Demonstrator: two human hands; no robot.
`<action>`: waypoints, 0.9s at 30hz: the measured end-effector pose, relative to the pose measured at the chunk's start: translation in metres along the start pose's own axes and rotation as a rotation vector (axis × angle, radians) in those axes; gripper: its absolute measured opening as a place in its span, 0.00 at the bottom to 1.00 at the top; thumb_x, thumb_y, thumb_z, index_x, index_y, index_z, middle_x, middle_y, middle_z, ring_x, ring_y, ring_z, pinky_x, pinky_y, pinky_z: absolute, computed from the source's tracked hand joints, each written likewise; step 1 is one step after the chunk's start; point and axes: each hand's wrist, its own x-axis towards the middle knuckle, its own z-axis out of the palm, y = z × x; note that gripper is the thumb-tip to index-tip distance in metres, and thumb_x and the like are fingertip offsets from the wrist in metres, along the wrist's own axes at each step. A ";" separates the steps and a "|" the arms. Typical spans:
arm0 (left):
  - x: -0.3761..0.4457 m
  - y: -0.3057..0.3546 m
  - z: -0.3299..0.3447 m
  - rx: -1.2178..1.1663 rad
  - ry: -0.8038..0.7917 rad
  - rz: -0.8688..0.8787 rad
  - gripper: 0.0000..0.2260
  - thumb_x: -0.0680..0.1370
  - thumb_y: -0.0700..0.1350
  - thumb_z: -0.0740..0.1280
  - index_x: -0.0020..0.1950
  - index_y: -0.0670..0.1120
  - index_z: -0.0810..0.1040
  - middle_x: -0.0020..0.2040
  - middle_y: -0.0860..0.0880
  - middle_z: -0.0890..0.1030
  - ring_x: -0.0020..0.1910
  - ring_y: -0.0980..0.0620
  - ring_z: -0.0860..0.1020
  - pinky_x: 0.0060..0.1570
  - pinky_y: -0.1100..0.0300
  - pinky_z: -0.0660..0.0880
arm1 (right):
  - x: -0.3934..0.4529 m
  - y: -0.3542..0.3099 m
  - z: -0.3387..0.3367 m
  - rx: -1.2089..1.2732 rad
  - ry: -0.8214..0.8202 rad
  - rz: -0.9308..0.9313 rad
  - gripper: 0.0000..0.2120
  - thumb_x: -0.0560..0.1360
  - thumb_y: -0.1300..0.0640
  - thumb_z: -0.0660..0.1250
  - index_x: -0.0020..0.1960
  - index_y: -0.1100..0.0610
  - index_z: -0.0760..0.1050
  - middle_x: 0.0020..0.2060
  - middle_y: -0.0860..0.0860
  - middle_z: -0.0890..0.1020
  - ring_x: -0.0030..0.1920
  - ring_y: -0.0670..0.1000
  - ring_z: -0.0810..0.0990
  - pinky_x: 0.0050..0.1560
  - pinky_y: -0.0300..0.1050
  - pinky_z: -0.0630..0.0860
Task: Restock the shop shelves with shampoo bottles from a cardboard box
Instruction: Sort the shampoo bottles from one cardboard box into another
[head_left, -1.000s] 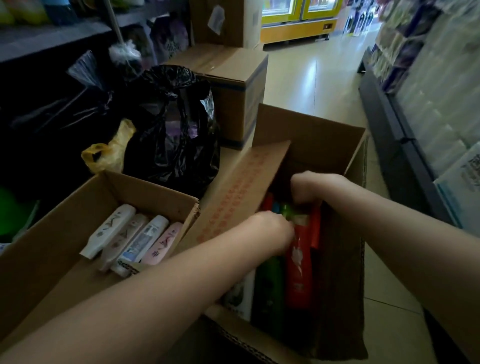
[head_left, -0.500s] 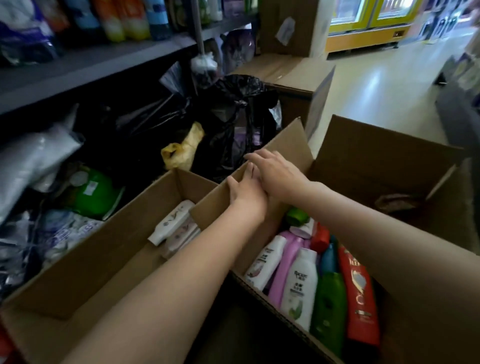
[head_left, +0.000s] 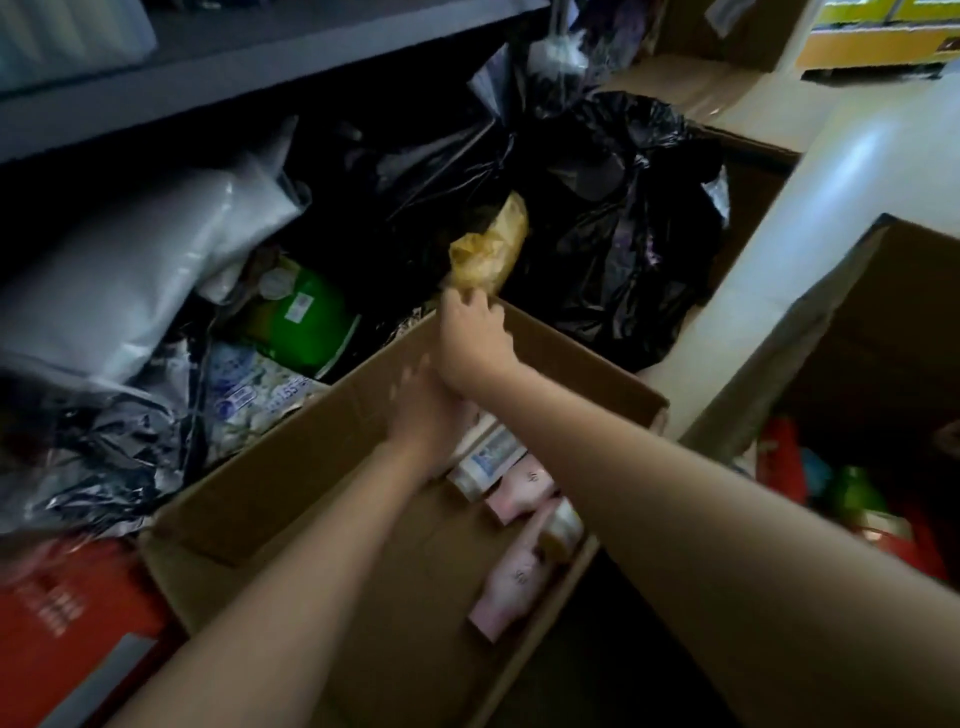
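An open cardboard box (head_left: 291, 499) fills the middle of the view. Several white and pink shampoo bottles (head_left: 511, 577) lie along its right side. My left hand (head_left: 421, 410) is blurred, fingers apart, against the box's far inner wall just above the bottles, holding nothing I can see. My right hand (head_left: 470, 338) crosses over it, and its fingers curl on the box's far rim beside a yellow bag (head_left: 491, 239). A second cardboard box (head_left: 810, 332) at the right edge holds red and green bottles (head_left: 852, 499).
A grey shelf (head_left: 260, 67) runs across the top left. Under it are black bin bags (head_left: 623, 234), a white plastic sack (head_left: 130, 270) and a green pack (head_left: 306, 317). A red carton (head_left: 67, 613) sits at the lower left, and pale floor (head_left: 857, 156) shows at the upper right.
My view has swung left from the box of red and green bottles. Both hands left that box's flap and moved to the far wall of the box with white and pink bottles.
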 end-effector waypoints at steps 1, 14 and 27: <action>-0.006 -0.015 0.015 0.024 -0.089 -0.032 0.22 0.80 0.45 0.56 0.73 0.44 0.60 0.72 0.43 0.64 0.70 0.43 0.64 0.68 0.49 0.62 | -0.002 0.005 0.026 -0.094 -0.065 0.009 0.23 0.78 0.58 0.60 0.70 0.58 0.59 0.68 0.59 0.61 0.68 0.63 0.60 0.64 0.59 0.64; 0.024 -0.074 0.119 -0.211 -0.398 -0.097 0.27 0.77 0.35 0.60 0.74 0.46 0.57 0.74 0.43 0.57 0.72 0.42 0.61 0.69 0.54 0.60 | -0.002 0.086 0.152 -0.719 -0.534 -0.185 0.32 0.77 0.57 0.62 0.76 0.46 0.51 0.75 0.51 0.48 0.73 0.59 0.56 0.66 0.57 0.67; 0.029 -0.051 0.105 -1.097 -0.152 -0.622 0.09 0.77 0.39 0.63 0.51 0.46 0.64 0.56 0.42 0.75 0.46 0.50 0.74 0.44 0.58 0.75 | 0.013 0.063 0.104 -0.841 -0.312 -0.311 0.18 0.81 0.58 0.54 0.71 0.57 0.61 0.66 0.56 0.68 0.61 0.56 0.76 0.49 0.48 0.73</action>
